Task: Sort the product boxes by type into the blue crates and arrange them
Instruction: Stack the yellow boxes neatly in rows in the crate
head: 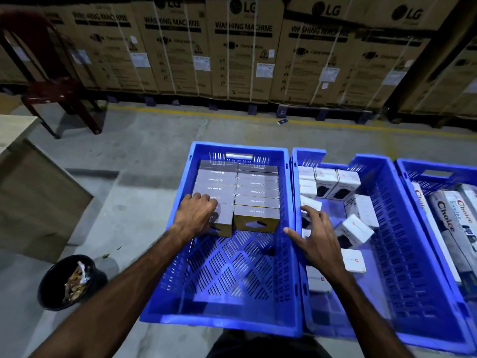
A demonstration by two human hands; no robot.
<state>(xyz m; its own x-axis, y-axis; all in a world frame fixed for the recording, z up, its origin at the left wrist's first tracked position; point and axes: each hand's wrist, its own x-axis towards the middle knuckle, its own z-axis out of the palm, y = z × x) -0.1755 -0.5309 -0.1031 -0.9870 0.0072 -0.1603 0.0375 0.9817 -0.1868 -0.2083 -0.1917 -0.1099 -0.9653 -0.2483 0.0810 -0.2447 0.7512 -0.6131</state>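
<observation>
The grey boxes [237,192] stand in two tidy columns against the far wall of the left blue crate [227,321], the columns touching each other; the near half of that crate's slotted floor lies open. The left hand [196,215] rests on the nearest box of the left column, its fingers [204,198] curled over the box's top edge; whether they grip or only press cannot be told. The right hand [318,236] hovers over the shared rims of the left and middle crates, fingers spread and relaxed, holding nothing; its thumb points toward the left crate's right wall.

The middle blue crate [402,254] holds white boxes [356,231]; a few stand in a row at the far end, the rest lie loose and tilted along the left side; its right half is open floor. The right blue crate [426,171] sits just beside it, carrying long packs marked "Choice" [446,215].

On the concrete floor [144,151], a black bin [69,282] with scraps stands left of the crates; a cardboard panel [33,197] and a dark red chair [59,86] lie beyond; washing machine cartons [242,52] line the back.
</observation>
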